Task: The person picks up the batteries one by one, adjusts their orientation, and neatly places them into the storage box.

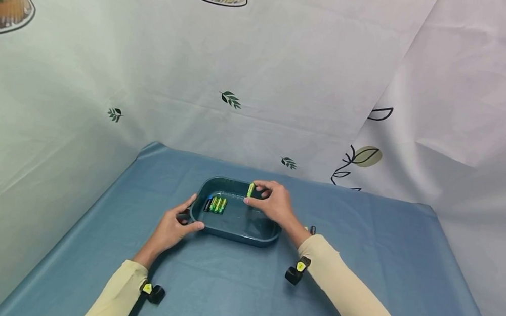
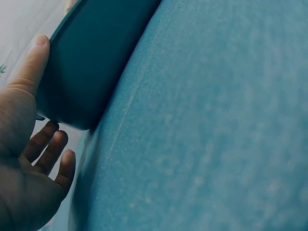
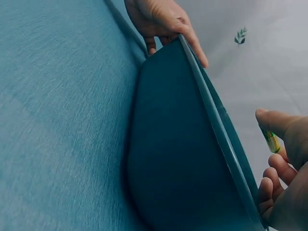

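**Single battery pinched upright over a dark teal tray**

From here I see pale wall sheets (image 1: 266,62) at the back, printed with leaf sprigs (image 1: 230,99). In front of them spreads the blue-covered surface (image 1: 231,288). Two cream sleeves (image 1: 354,295) reach in from the near side, with a small black camera (image 1: 294,274) strapped at each wrist.

The dark teal tray (image 1: 236,237) sits on the surface, its long sides running roughly left to right. The left hand (image 1: 174,227) has the tray's left end in its grip: thumb on the near rim, forefinger along the end, the remaining fingers loosely bent.

The right hand (image 1: 277,204) is over the tray's right half, its grip pinching one battery (image 1: 250,190) end to end, thumb at the lower tip and a finger at the upper. That battery stands nearly upright above the tray floor, its top leaning slightly right; I can't tell which terminal is up.

In the left half lies a row of batteries (image 1: 218,205), side by side, long axes pointing away from the person. Most wear green-and-yellow wrappers like the held one; the leftmost is darker. Any lettering is too small to read.
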`<action>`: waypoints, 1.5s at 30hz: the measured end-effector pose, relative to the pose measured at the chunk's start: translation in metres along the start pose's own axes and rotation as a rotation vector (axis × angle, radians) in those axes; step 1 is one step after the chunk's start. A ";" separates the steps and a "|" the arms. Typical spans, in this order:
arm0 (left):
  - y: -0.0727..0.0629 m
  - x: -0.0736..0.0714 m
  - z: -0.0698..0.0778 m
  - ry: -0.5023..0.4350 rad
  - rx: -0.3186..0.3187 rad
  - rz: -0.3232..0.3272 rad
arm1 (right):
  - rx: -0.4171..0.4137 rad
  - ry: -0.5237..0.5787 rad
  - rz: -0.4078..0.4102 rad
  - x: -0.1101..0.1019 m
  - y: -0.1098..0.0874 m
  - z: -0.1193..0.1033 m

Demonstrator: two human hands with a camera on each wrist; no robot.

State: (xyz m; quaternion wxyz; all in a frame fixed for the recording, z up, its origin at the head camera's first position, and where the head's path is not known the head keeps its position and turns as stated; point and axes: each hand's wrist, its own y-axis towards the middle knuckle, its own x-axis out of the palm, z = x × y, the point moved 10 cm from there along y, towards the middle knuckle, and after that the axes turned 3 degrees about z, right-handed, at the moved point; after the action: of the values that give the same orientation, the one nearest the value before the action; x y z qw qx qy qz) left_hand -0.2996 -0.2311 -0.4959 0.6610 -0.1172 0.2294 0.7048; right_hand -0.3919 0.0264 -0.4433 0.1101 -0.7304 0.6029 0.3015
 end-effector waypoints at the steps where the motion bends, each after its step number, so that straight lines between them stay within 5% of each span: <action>1: -0.001 0.000 0.003 0.000 -0.002 -0.002 | 0.000 0.000 -0.001 0.002 0.001 0.000; 5: -0.002 -0.001 0.014 -0.010 0.008 -0.010 | -0.008 0.002 -0.014 0.010 0.003 -0.003; 15: 0.004 0.001 -0.012 -0.006 0.008 -0.003 | 0.006 0.052 -0.049 0.026 0.007 -0.002; 45: 0.007 0.003 -0.014 -0.012 0.000 -0.002 | 0.048 0.053 -0.133 0.065 0.018 0.001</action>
State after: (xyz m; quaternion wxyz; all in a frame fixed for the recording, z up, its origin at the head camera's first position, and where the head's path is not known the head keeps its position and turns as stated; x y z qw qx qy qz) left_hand -0.3082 -0.2354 -0.5078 0.6632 -0.1132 0.2251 0.7047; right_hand -0.4032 -0.0307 -0.4775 0.1315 -0.7738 0.5627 0.2596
